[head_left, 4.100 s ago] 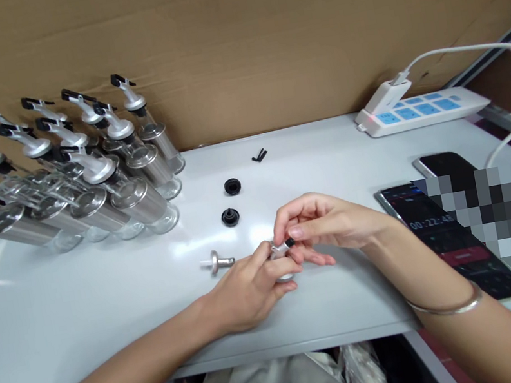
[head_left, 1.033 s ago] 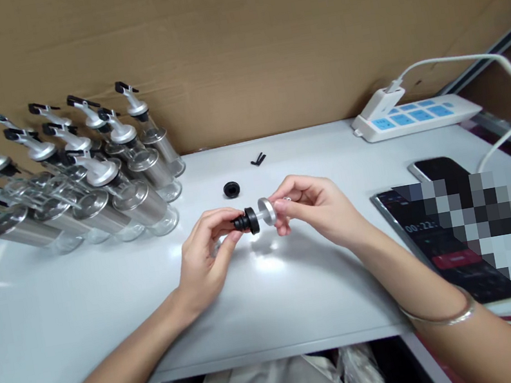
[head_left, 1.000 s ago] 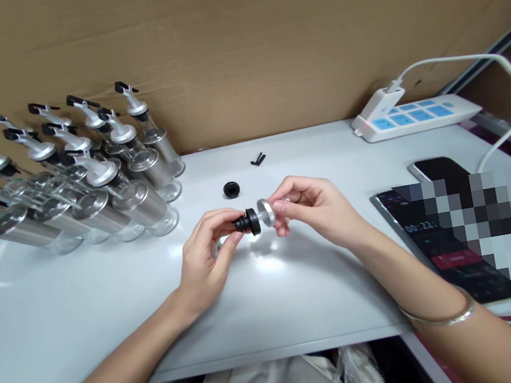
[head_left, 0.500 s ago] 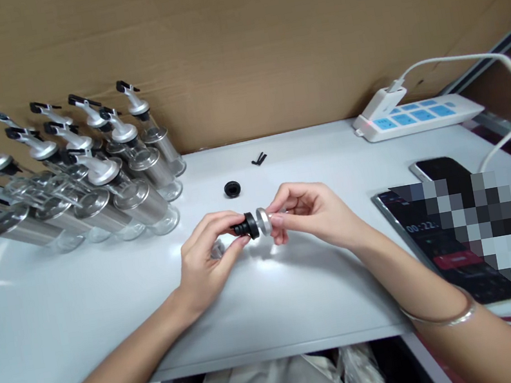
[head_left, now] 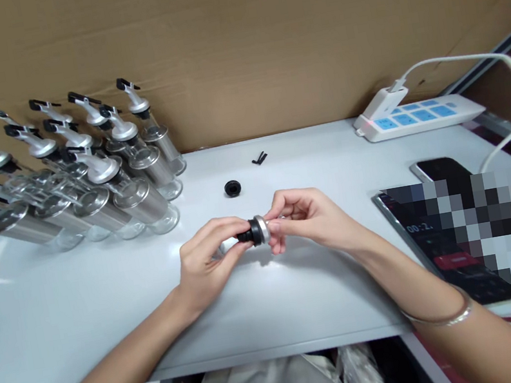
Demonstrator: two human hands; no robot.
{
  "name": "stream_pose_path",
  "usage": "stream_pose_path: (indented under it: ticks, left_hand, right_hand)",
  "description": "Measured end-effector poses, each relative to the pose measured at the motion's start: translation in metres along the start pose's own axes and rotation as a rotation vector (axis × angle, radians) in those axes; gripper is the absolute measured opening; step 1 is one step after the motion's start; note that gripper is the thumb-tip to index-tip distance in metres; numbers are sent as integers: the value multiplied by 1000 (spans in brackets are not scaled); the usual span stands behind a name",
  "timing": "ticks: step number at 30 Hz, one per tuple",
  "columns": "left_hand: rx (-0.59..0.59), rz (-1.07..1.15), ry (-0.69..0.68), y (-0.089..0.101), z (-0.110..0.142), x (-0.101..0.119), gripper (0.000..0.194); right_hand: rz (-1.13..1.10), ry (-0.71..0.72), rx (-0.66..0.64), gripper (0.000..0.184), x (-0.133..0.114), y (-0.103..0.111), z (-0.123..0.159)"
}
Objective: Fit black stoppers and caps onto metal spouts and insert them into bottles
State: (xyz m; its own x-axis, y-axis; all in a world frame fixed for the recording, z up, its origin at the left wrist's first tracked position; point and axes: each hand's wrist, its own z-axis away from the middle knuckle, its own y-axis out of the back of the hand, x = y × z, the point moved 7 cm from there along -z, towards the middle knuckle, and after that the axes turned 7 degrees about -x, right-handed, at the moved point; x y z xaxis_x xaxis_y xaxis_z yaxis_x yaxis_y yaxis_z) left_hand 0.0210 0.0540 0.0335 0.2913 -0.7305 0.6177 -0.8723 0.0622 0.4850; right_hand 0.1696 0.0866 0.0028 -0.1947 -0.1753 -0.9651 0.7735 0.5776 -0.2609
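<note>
Between finger and thumb, my left hand (head_left: pixel 206 262) grips a black ribbed stopper (head_left: pixel 247 235) lying on its side. My right hand (head_left: pixel 306 216) pinches the silver pourer spout (head_left: pixel 263 229) from the right. The spout's round base meets the stopper's flat face, so the two parts touch. My right fingers hide most of the spout's narrow end. Behind my hands, a black ring-shaped cap (head_left: pixel 232 188) lies on the table (head_left: pixel 318 158). Further back is a small black flap lever (head_left: pixel 260 158).
Several glass and steel oil bottles (head_left: pixel 149 202) with pourers stand at the left. A white power strip (head_left: pixel 424 117) with a charger and cable lies back right. Two phones, one a large black phone (head_left: pixel 457 259), rest at the right. A cardboard wall (head_left: pixel 261 47) rises behind.
The gap between the stopper and the spout's base has closed; the spout moved left against the stopper. Both hands sit slightly lower in view.
</note>
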Motion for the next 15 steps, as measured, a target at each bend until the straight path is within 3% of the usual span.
stream_pose_path:
  ticks: [4, 15]
  left_hand:
    - [24, 0, -8, 3, 0, 2, 19]
    - [-51, -9, 11, -2, 1, 4, 14]
  right_hand:
    - [-51, -23, -21, 26, 5, -4, 0]
    - [-66, -88, -57, 25, 12, -8, 0]
